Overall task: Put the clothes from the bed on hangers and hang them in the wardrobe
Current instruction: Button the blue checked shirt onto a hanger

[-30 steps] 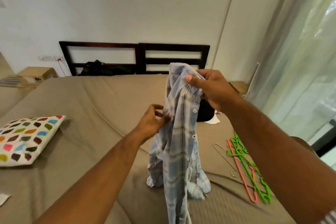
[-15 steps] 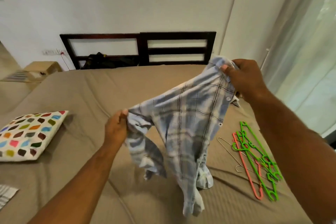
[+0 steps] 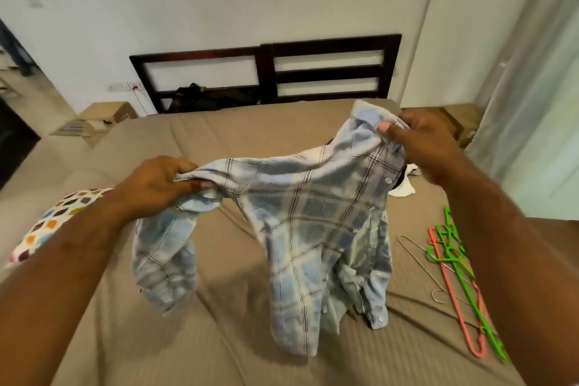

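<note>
Brown bedding covers the bed (image 3: 219, 141), a dark headboard (image 3: 266, 72) at the far end; a pale blue plaid shirt (image 3: 313, 222) hangs spread above the mattress, its tail brushing the cover; soft, light and floppy, it looks best held at collar and shoulder seam; the right hand (image 3: 429, 147) pinches the collar, the left hand (image 3: 156, 185) is closed on the shoulder; hangers (image 3: 457, 279) lie near right, untouched.

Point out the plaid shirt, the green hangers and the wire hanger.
plaid shirt (image 3: 316, 216): head view, front panel between the hands.
green hangers (image 3: 470, 294): head view, long straight bar.
wire hanger (image 3: 416, 252): head view, thin upper arm.
</note>
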Motion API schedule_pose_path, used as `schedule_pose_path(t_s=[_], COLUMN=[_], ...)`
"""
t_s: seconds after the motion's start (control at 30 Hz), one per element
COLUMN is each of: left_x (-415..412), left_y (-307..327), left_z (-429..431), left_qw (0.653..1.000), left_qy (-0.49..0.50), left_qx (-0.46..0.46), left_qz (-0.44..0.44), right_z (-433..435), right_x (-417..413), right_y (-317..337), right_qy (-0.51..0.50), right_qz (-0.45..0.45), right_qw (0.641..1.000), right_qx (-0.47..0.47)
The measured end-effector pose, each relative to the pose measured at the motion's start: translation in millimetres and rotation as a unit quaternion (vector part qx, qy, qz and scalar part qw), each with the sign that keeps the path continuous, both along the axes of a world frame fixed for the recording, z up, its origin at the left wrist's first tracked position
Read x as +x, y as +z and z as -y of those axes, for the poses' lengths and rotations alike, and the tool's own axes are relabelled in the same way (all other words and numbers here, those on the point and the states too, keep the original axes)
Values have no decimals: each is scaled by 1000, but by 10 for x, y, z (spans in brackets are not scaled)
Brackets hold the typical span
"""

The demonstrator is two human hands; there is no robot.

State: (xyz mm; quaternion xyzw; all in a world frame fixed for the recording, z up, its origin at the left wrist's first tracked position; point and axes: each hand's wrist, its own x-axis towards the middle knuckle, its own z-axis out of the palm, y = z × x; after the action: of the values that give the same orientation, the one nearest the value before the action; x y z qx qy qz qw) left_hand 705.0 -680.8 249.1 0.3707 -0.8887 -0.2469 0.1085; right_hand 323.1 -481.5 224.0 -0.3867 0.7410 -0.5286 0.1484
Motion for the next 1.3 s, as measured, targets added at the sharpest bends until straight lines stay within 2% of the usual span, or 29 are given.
schedule_pose_path(t_s=[0.1,0.2,0.3,0.4,0.47,0.57,0.6,0.7,0.77,0.8,0.9,0.97,1.03,1.1,1.13,1.2,1.3], left_x=[186,363,529,645,666,604,572,535,547,570,728,880,936,925,903,848,769], left_y=[247,463,397,95,-158,-635,-850,-1679,-2361,-2726,-3825,-4464,-4773,-4956,-5015,-5098,-5138], left_z=[-59,53,353,719,1019,1576,1769,2239,2238,2123,1465,885,296,-134,-286,-401,-358], left_qw=[993,969,941,921,926,949,954,978,981,982,986,977,956,915,902,904,909], left_qy=[-44,-88,-61,-30,7,64,96,154,146,141,153,163,173,190,200,224,278], left_qx=[113,229,331,377,355,220,181,23,-73,-78,44,129,237,351,378,360,310], left_qz=[-4,23,37,91,130,216,218,136,106,95,46,48,6,-50,-61,-58,-1], right_z=[-89,-97,183,768,1291,2066,2291,2854,2969,2903,2411,1941,1473,1033,819,498,229], right_x=[111,308,531,629,642,618,609,495,618,755,1294,1641,1896,2080,2150,2161,2038], right_y=[299,637,759,552,227,-396,-641,-1533,-2147,-2453,-3408,-3963,-4338,-4527,-4561,-4624,-4634], right_qy=[107,199,234,203,163,100,76,38,18,25,46,49,42,14,3,-45,-150], right_qz=[27,75,108,86,80,66,69,114,81,65,27,67,53,3,-24,-43,12], right_qw=[992,971,953,948,946,959,966,973,973,971,964,960,962,966,965,965,943], right_qx=[67,110,159,228,267,257,237,197,214,230,261,269,265,259,262,254,298])
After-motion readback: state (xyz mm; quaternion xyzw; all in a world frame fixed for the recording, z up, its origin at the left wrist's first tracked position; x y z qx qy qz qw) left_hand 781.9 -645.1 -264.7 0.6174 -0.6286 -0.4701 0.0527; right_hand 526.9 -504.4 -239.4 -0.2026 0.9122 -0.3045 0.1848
